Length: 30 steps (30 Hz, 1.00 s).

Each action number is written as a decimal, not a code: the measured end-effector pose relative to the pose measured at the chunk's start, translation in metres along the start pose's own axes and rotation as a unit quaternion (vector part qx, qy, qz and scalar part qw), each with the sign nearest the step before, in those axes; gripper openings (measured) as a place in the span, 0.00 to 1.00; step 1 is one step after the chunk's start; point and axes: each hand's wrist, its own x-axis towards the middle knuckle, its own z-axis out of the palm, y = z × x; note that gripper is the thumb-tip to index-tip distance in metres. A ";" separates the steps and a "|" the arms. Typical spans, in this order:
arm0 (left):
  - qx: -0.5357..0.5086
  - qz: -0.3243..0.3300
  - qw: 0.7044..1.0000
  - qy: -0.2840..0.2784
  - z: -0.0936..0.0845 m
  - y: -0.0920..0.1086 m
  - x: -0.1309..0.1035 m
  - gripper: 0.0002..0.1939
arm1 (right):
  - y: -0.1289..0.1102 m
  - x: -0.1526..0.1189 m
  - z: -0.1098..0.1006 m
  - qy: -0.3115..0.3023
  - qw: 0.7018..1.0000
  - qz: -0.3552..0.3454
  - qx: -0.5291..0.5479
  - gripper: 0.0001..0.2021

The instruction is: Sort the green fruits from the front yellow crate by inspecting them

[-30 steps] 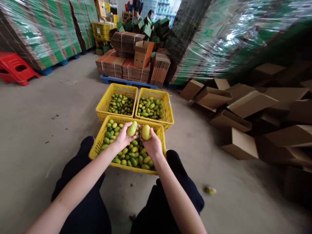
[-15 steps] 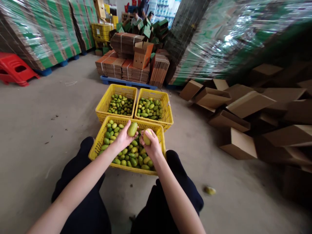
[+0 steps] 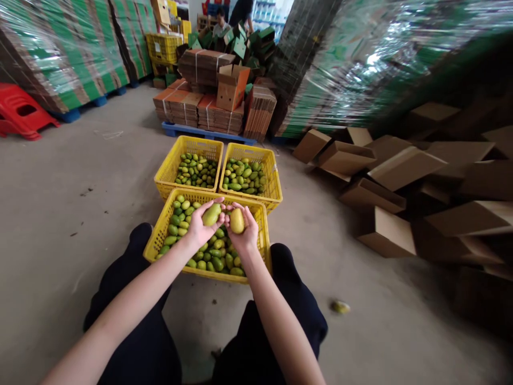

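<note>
Grips green fruit in left hand, yellow fruit in right hand, directly above front crate, probably to catch any drop. Supports palm-up, apparently for clear viewing.

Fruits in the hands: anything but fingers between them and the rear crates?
Left hand holds the greener fruit, right hand the yellower fruit. Only the front crate's far rim lies between, apparently lower; nothing else visible.

Two bare hands hold one smooth green oval fruit and one yellow oval fruit. Around one yellow perforated plastic crate are two matching crates at eleven and one o'clock, one red plastic stool at ten, one loose yellowish fruit at four.
</note>
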 end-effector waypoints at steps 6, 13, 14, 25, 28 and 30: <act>-0.114 0.031 0.993 0.030 -0.006 -0.009 0.003 0.11 | 0.012 0.001 -0.002 0.065 0.987 0.012 0.146 0.12; -0.166 0.027 0.983 0.072 -0.015 -0.019 0.016 0.11 | 0.010 -0.002 0.005 0.093 0.957 0.061 0.267 0.10; -0.173 0.026 0.981 0.080 -0.015 -0.020 0.018 0.10 | 0.010 -0.002 0.007 0.102 0.952 0.068 0.281 0.10; -0.174 0.013 0.982 0.075 -0.014 -0.025 0.017 0.11 | 0.009 -0.002 0.008 0.114 0.941 0.082 0.308 0.11; -0.181 0.004 0.981 0.066 -0.013 -0.025 0.016 0.11 | 0.009 -0.002 0.007 0.112 0.939 0.089 0.312 0.11; -0.182 -0.002 0.981 0.063 -0.013 -0.025 0.016 0.11 | 0.009 -0.001 0.005 0.107 0.944 0.086 0.299 0.09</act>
